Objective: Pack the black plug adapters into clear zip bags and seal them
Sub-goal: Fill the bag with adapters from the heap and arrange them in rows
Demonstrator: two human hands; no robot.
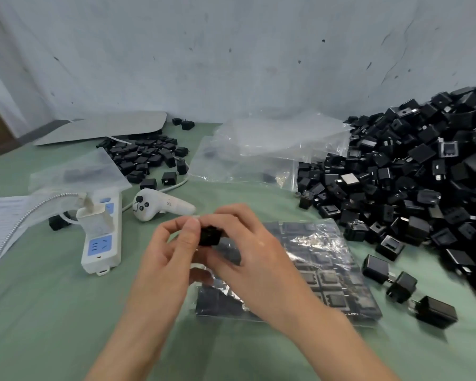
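Hands are seen nearest the camera, raised together above the green table cover (52, 312). One black plug adapter (209, 236) is held between them: it is pinched by the thumb and curled fingers of the left hand (171, 251) and grasped from the other side by the curled fingers of the right hand (248, 254).

Just beneath the right hand, a clear zip bag (327, 268) lies flat on the cover, filled with adapters laid in rows. Part of it is hidden by the hand and wrist, and it cannot be told whether its mouth is sealed. Three loose adapters (401, 287) lie just to the right of the bag.

To the left, a white power strip (102, 237) with blue sockets is seen, with a white plug seated in it and a braided cable (25, 215) running off over printed paper (0, 215). A white handheld controller (160, 206) lies just beyond the hands.

The right side is taken up by a large heap of adapters (423, 174). Farther back, a stack of empty clear bags (272, 149) is spread at the middle, and a smaller pile of adapters (146, 158) is scattered at the left behind a frosted bag (80, 171). A flat white board (102, 127) rests at the far edge, and a pale, marked wall (231, 50) is seen behind everything
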